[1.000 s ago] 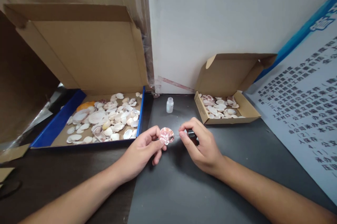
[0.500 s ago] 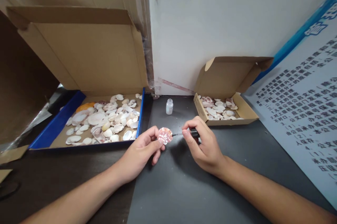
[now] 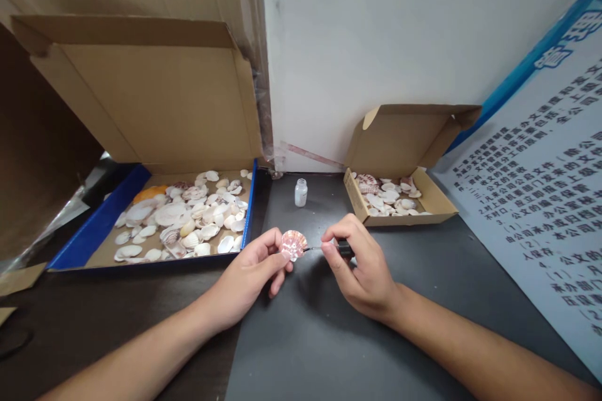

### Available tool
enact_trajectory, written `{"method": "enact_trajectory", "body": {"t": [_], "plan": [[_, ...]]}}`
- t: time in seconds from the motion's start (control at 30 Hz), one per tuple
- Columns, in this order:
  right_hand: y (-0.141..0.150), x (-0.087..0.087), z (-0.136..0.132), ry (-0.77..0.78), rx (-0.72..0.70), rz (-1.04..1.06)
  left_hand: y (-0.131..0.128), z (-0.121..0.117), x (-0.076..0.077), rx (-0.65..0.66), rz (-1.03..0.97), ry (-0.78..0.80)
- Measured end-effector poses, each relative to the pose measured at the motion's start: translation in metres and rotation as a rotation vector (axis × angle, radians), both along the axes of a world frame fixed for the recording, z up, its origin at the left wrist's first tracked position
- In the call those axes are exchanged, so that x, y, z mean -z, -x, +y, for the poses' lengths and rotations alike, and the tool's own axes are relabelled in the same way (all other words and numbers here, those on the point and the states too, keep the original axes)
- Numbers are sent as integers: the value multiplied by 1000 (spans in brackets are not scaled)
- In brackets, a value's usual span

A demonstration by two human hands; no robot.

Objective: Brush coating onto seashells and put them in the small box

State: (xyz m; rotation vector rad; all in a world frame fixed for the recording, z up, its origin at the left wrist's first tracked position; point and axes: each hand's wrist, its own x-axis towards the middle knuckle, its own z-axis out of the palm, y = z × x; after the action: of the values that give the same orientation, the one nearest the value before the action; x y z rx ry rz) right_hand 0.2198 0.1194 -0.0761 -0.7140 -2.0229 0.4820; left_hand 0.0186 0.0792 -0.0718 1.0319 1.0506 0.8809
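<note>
My left hand (image 3: 251,272) pinches a small pink-and-white scallop shell (image 3: 294,244) by its edge, just above the dark table. My right hand (image 3: 360,266) grips a thin brush with a black cap (image 3: 345,248); the brush tip touches the right side of the shell. Behind both hands a small clear bottle (image 3: 300,192) stands upright without its cap.
A large blue-sided cardboard box (image 3: 106,225) with several shells lies open at the left. A smaller open cardboard box (image 3: 430,197) with several shells sits at the back right. A printed poster (image 3: 550,200) leans at the right, and a white wall rises behind.
The brush tip has moved left onto the shell's right side. Both hands and the shell stay in nearly the same place; the view has tilted slightly.
</note>
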Motion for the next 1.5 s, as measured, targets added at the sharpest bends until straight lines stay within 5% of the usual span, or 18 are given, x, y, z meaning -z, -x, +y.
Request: {"method": "enact_trajectory", "body": {"t": [0.5, 0.73, 0.97, 1.2, 1.5], "plan": [[-1, 1, 3, 70, 91, -85, -1, 0, -4, 2, 7, 2], [1, 1, -1, 83, -47, 28, -1, 0, -3, 39, 52, -21], [0, 3, 5, 144, 81, -74, -2, 0, -6, 37, 64, -17], [-2, 3, 2, 156, -54, -11, -2, -1, -4, 41, 40, -9], [-2, 4, 3, 241, -27, 14, -2, -1, -4, 41, 6, 12]]}}
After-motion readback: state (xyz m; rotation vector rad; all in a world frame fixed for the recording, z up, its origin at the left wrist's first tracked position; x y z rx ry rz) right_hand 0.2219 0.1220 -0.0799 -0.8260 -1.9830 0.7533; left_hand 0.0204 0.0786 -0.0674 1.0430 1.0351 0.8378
